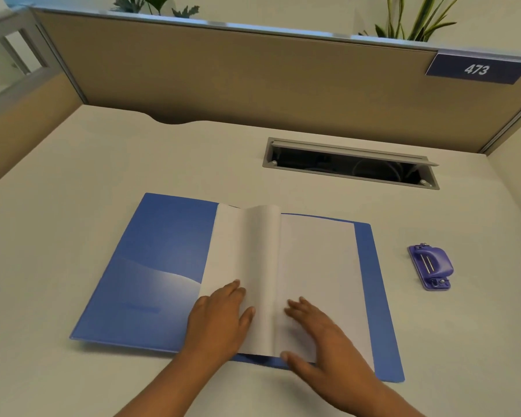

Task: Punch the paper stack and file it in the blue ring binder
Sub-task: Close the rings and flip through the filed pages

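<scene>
Both hands flat on white paper in the open blue plastic ring binder (163, 266).

The binder lies open on the pale bench (73, 176); the white paper stack (316, 266) fills its middle and right half. The left hand (220, 317) and right hand (319, 335), fingers spread, press its near edge. The purple hole punch (430, 266) sits well apart, right.

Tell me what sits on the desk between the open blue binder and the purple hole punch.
Nothing. In the head view, only bare desk separates the blue binder from the hole punch to its right.
</scene>
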`<action>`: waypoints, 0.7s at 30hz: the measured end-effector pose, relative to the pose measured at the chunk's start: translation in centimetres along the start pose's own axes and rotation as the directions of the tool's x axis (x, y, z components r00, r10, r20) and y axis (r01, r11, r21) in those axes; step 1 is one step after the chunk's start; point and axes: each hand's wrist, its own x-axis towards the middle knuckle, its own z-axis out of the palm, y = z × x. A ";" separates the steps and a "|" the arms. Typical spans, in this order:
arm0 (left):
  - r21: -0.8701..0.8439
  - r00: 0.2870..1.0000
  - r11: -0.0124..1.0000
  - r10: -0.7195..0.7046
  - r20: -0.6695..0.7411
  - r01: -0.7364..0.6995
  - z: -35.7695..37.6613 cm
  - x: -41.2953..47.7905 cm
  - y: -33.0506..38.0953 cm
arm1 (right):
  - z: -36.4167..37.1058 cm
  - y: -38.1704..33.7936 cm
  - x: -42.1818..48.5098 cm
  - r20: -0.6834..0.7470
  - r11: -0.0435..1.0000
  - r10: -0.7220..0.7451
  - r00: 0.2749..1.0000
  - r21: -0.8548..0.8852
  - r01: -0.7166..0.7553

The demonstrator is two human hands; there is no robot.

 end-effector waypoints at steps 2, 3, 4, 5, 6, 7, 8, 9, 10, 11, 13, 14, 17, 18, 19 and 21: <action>-0.020 1.000 1.000 -0.023 -0.008 0.022 0.2 -0.3 -0.2 | -0.5 1.8 -1.3 -0.189 0.987 0.135 0.973 0.110 -0.115; -0.035 0.999 0.999 -0.035 -0.010 0.034 0.3 -0.5 -0.1 | -0.9 2.6 -2.0 -0.278 0.969 0.220 0.935 0.173 -0.176; -0.042 0.999 0.998 -0.049 -0.007 0.048 0.3 -0.7 0.1 | -1.3 3.2 -2.6 -0.332 0.939 0.317 0.888 0.245 -0.243; -0.036 0.998 0.998 -0.060 0.001 0.060 0.3 -0.8 0.2 | -1.7 3.8 -3.2 -0.352 0.893 0.422 0.835 0.319 -0.317; -0.022 0.998 0.997 -0.068 0.007 0.068 0.3 -1.0 0.4 | -2.0 4.4 -3.7 -0.339 0.836 0.522 0.783 0.387 -0.390; -0.007 0.997 0.997 -0.073 0.012 0.073 0.4 -1.0 0.5 | -2.3 5.0 -4.1 -0.300 0.770 0.609 0.734 0.443 -0.458; 0.007 0.997 0.997 -0.076 0.016 0.076 0.5 -0.9 0.6 | -2.5 5.5 -4.6 -0.227 0.699 0.674 0.703 0.505 -0.506; 0.013 0.997 0.997 -0.081 0.018 0.081 0.5 -0.7 0.6 | -2.4 6.0 -5.2 -0.125 0.612 0.718 0.685 0.582 -0.535; 0.012 0.996 0.996 -0.087 0.021 0.087 0.6 -0.5 0.7 | -2.4 6.1 -5.5 -0.015 0.505 0.748 0.664 0.662 -0.553; 0.010 0.996 0.996 -0.091 0.022 0.091 0.7 -0.3 0.7 | -2.2 6.0 -5.6 0.073 0.408 0.759 0.647 0.721 -0.560; 0.011 0.996 0.996 -0.086 0.020 0.086 0.9 0.0 1.0 | -2.1 5.6 -5.5 0.108 0.337 0.778 0.619 0.760 -0.556; 0.005 0.996 0.997 -0.082 0.018 0.082 1.1 0.0 1.1 | -2.1 5.3 -5.3 0.104 0.327 0.790 0.604 0.762 -0.559; -0.022 0.997 0.997 -0.072 0.011 0.072 1.7 -0.2 1.1 | -2.3 4.8 -4.9 0.096 0.324 0.795 0.599 0.768 -0.553; -0.030 0.998 0.997 -0.069 0.008 0.069 1.8 -0.3 1.0 | -2.4 4.7 -4.9 0.102 0.318 0.792 0.602 0.772 -0.550; -0.033 0.998 0.997 -0.064 0.007 0.064 1.9 -0.4 0.9 | -2.5 4.7 -5.0 0.109 0.314 0.786 0.609 0.777 -0.545; -0.033 0.999 0.998 -0.051 0.012 0.052 1.9 -0.7 0.9 | -2.5 4.6 -4.9 0.118 0.302 0.779 0.616 0.790 -0.534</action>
